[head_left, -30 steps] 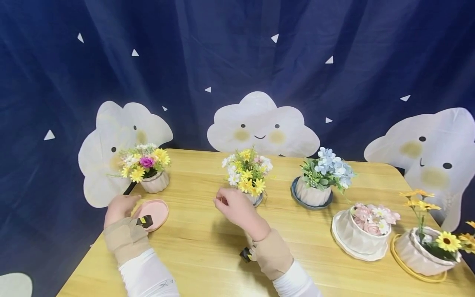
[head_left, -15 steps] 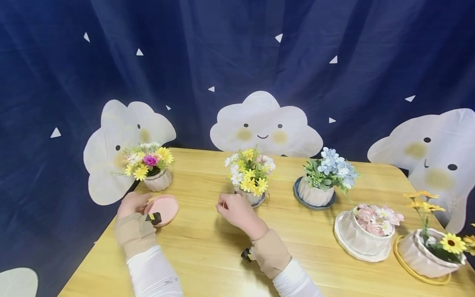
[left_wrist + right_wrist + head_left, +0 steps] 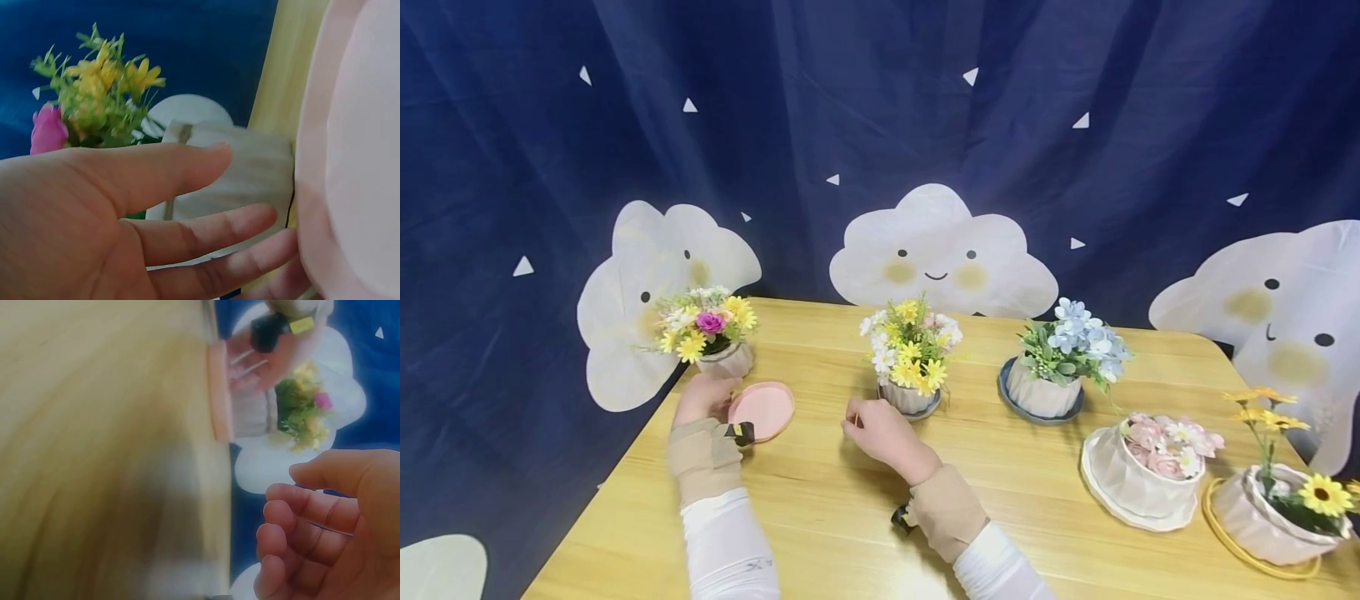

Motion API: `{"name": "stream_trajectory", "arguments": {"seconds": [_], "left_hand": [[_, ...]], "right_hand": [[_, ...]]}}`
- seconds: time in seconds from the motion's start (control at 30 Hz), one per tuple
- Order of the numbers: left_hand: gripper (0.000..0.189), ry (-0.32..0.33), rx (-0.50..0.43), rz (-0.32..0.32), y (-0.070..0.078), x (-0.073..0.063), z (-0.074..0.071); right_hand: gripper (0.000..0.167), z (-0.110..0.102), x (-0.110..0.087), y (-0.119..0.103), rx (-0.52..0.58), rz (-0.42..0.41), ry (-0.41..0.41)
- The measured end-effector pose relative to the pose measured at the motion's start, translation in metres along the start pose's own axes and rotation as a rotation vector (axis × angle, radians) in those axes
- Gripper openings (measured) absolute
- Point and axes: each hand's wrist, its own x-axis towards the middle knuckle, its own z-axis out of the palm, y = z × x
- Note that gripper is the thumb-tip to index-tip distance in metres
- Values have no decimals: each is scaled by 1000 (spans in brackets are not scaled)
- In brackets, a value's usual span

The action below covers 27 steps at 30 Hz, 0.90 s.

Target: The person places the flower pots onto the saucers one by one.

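My left hand is at the left side of the table, beside a round pink saucer. In the left wrist view its thumb and fingers are extended, with the lower fingertips right at the saucer's rim. Just behind stands a whitish fluted pot of yellow, white and purple flowers. My right hand hovers over the middle of the table, its fingers loosely curled around nothing. Close beyond it is a pot of yellow and white flowers on a dark saucer.
To the right are blue flowers in a white pot on a blue saucer, pink flowers in a white pot on a white saucer, and a sunflower pot on a yellow saucer. A navy curtain hangs behind the wooden table.
The pink saucer has slid to the right across the table, away from its place before the purple-rose pot, with my left hand moving along. My right hand stays nearly where it was.
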Motion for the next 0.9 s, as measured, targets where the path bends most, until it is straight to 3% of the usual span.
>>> {"name": "stream_trajectory", "arguments": {"seconds": [0.43,0.67,0.9], "left_hand": [[41,21,-31,73,26,11,21],[50,-55,-289,-6,33,18,35],[46,-94,-403,-29,24,17,29]], "right_hand": [[11,10,2,6,38,20,-14],[13,15,7,8,225,19,-72],[17,26,16,11,427,128,-149]]}}
